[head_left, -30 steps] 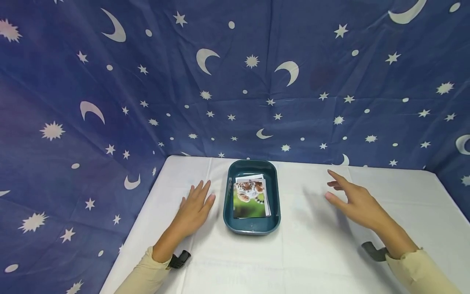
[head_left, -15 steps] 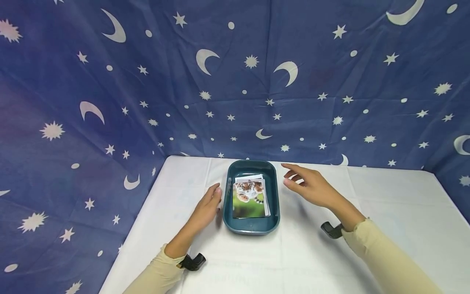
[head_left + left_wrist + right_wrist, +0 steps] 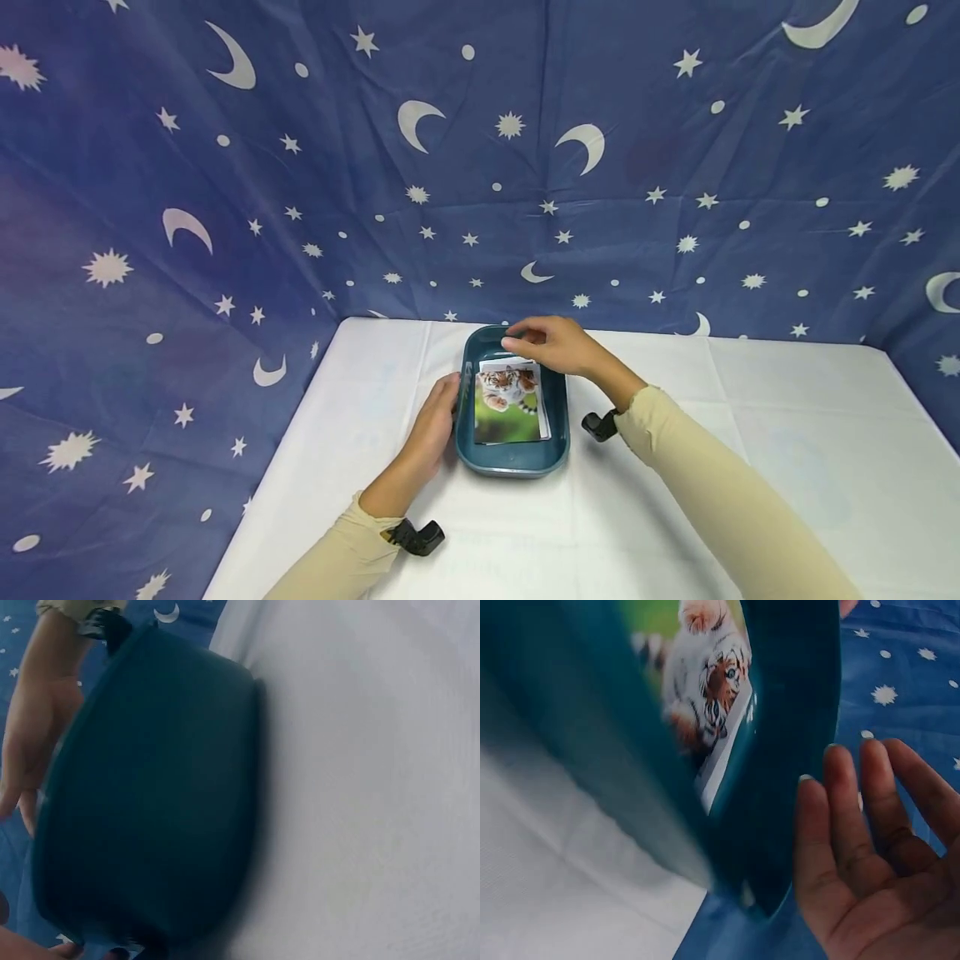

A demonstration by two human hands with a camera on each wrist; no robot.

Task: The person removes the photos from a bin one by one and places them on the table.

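A dark teal plastic tray stands on the white-covered table. In it lies a small stack of photo cards, the top one a tiger picture with a green background. My left hand lies along the tray's left side, fingertips right at the rim; the left wrist view shows the tray's outer wall close up. Over the far right corner my right hand hovers with loosely bent fingers. In the right wrist view these fingers are spread beside the tray's rim, holding nothing.
A white cloth covers the table. Dark blue fabric with moons and stars hangs behind it and along the left. Black wrist-worn devices sit at both cuffs.
My right hand has swept left from the right side of the table to above the tray's far corner. My left hand has moved right, up to the tray's left side.
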